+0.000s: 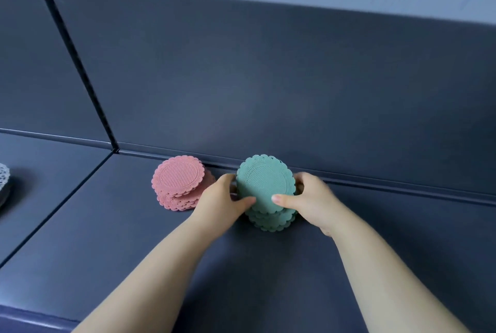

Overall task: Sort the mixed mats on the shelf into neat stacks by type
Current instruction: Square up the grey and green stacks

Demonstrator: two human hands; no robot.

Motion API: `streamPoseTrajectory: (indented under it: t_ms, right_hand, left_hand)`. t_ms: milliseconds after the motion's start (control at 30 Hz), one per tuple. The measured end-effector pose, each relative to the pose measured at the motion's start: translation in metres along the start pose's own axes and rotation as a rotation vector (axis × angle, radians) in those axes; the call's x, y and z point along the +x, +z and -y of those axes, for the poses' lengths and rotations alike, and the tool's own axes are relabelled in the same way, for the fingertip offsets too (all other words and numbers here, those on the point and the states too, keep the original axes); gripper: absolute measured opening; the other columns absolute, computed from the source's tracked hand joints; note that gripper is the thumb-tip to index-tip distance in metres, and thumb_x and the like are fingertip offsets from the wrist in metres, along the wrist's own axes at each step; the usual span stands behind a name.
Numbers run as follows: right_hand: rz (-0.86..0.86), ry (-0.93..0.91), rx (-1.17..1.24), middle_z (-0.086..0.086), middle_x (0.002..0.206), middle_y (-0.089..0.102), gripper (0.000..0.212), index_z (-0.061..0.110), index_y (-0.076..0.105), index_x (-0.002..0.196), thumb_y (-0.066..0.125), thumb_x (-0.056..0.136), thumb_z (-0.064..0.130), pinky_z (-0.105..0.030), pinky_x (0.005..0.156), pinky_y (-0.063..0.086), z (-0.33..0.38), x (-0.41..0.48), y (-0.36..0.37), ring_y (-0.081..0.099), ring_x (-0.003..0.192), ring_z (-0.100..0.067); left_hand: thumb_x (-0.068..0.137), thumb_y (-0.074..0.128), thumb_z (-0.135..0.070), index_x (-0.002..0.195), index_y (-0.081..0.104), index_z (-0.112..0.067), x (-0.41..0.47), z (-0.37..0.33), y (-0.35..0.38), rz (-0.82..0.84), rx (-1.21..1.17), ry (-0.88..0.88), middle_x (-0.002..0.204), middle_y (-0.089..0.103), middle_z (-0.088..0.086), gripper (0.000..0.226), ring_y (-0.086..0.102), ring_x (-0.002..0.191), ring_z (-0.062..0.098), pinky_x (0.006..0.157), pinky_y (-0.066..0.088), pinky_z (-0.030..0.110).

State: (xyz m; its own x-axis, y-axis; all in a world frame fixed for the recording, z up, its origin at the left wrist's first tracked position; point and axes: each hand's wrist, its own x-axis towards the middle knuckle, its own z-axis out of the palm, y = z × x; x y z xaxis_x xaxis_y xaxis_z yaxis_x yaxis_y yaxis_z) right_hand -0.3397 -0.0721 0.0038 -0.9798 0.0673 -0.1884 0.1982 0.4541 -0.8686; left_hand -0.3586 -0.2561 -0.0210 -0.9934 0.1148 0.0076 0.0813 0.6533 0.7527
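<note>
**Squaring the Green Mat Stack: Grip and Handling**

I hold the green mat stack [264,193] between both hands on the shelf [268,265], near the back panel [268,77]. My left hand [224,198] cups the stack's left edge, thumb laid across the front of the top mat. My right hand [311,198] cups the right edge, thumb likewise on top. Both sets of fingers curl round the rim; their tips behind the stack are hidden. The top mats sit tilted toward me and the lower ones are offset, so the stack is not yet square.

The pink mat stack [178,185] lies just beside my left hand, its layers fanned out rather than aligned. A pale lacy mat [4,182] shows at the far left, in the neighbouring shelf bay.

Handling judgement: the mats look thin, light and flexible, with scalloped, perforated rims that may snag on one another. I should take hold at opposite edges, press inward evenly and tap the rims level. Squeezing too hard would likely buckle the mats.
</note>
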Motion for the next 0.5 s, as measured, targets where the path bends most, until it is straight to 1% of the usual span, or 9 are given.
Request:
streamPoseTrajectory:
  t_ms: [67, 133, 233, 333, 400, 433, 500]
  right_hand:
    - [-0.078, -0.021, -0.018, 0.008, 0.097, 0.065, 0.032, 0.022, 0.056, 0.094, 0.077, 0.070, 0.024, -0.032, 0.081, 0.052, -0.003, -0.011, -0.004, 0.062, 0.089, -0.008]
    - [-0.134, -0.041, -0.012, 0.007, 0.094, 0.066, 0.032, 0.024, 0.056, 0.092, 0.077, 0.069, 0.025, -0.037, 0.081, 0.053, -0.006, -0.022, -0.008, 0.063, 0.088, -0.010]
    - [-0.191, -0.077, 0.037, 0.008, 0.092, 0.068, 0.031, 0.025, 0.056, 0.091, 0.077, 0.069, 0.023, -0.038, 0.080, 0.054, -0.008, -0.037, -0.017, 0.065, 0.086, -0.010]
    - [-0.201, -0.106, 0.146, 0.008, 0.092, 0.070, 0.031, 0.024, 0.057, 0.094, 0.076, 0.071, 0.017, -0.033, 0.078, 0.055, -0.008, -0.050, -0.023, 0.066, 0.085, -0.006]
    - [-0.192, -0.126, 0.217, 0.008, 0.090, 0.071, 0.031, 0.024, 0.058, 0.096, 0.075, 0.072, 0.014, -0.029, 0.076, 0.055, -0.006, -0.057, -0.024, 0.067, 0.084, -0.006]
    - [-0.182, -0.140, 0.235, 0.008, 0.088, 0.072, 0.029, 0.023, 0.059, 0.095, 0.075, 0.073, 0.013, -0.027, 0.074, 0.055, -0.005, -0.060, -0.023, 0.067, 0.083, -0.006]
    - [-0.150, -0.169, 0.243, 0.009, 0.087, 0.072, 0.027, 0.023, 0.061, 0.094, 0.074, 0.073, 0.013, -0.021, 0.071, 0.053, 0.000, -0.065, -0.017, 0.067, 0.081, -0.003]
  left_hand:
    - [0.078, 0.074, -0.028, 0.121, 0.054, -0.015, 0.000, -0.003, 0.006, 0.067, -0.095, -0.014, 0.113, 0.064, -0.004, 0.049, 0.061, 0.098, 0.010, 0.089, 0.047, 0.027]
    - [0.076, 0.075, -0.025, 0.114, 0.055, -0.017, -0.004, -0.009, 0.009, 0.103, -0.226, -0.031, 0.108, 0.066, -0.004, 0.044, 0.063, 0.097, 0.010, 0.092, 0.049, 0.034]
    - [0.075, 0.076, -0.024, 0.103, 0.053, -0.024, -0.013, -0.020, 0.010, 0.115, -0.340, -0.022, 0.105, 0.066, -0.006, 0.036, 0.064, 0.094, 0.008, 0.090, 0.051, 0.034]
    - [0.075, 0.077, -0.023, 0.097, 0.052, -0.030, -0.026, -0.034, 0.007, 0.067, -0.344, 0.025, 0.101, 0.066, -0.010, 0.033, 0.065, 0.091, 0.007, 0.088, 0.052, 0.035]
    - [0.075, 0.077, -0.023, 0.094, 0.052, -0.031, -0.038, -0.042, 0.003, -0.008, -0.281, 0.049, 0.096, 0.065, -0.014, 0.032, 0.064, 0.088, 0.005, 0.083, 0.052, 0.029]
    - [0.074, 0.077, -0.023, 0.091, 0.052, -0.032, -0.044, -0.046, 0.000, -0.053, -0.247, 0.055, 0.093, 0.064, -0.016, 0.032, 0.063, 0.087, 0.002, 0.080, 0.051, 0.022]
    - [0.074, 0.077, -0.022, 0.085, 0.049, -0.033, -0.059, -0.049, -0.010, -0.148, -0.180, 0.049, 0.086, 0.062, -0.019, 0.032, 0.059, 0.082, -0.007, 0.068, 0.044, 0.005]
